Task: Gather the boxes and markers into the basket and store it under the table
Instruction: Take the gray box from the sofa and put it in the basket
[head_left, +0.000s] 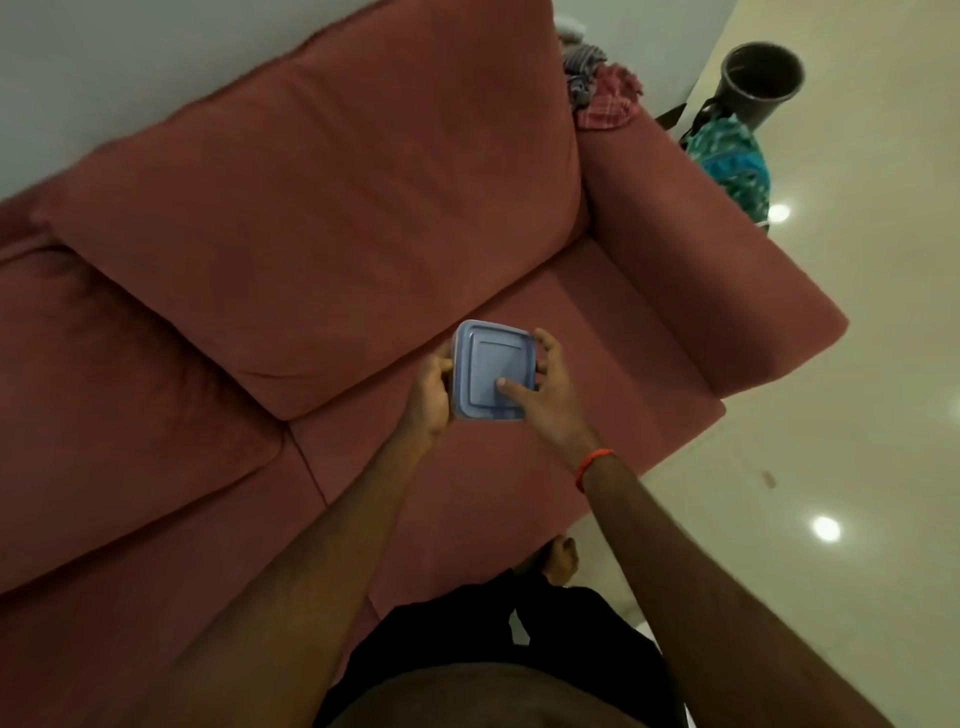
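Observation:
A square box with a pale blue lid is held above the seat of a red sofa. My left hand grips its left side, thumb on the rim. My right hand holds the right side, with fingers around the far corner and the thumb pressing on the lid. No basket, marker or table is in view.
The red sofa fills most of the view, with back cushions and an armrest at right. Crumpled cloths lie on the armrest's far end. A dark bin and a teal patterned bag stand on the pale floor.

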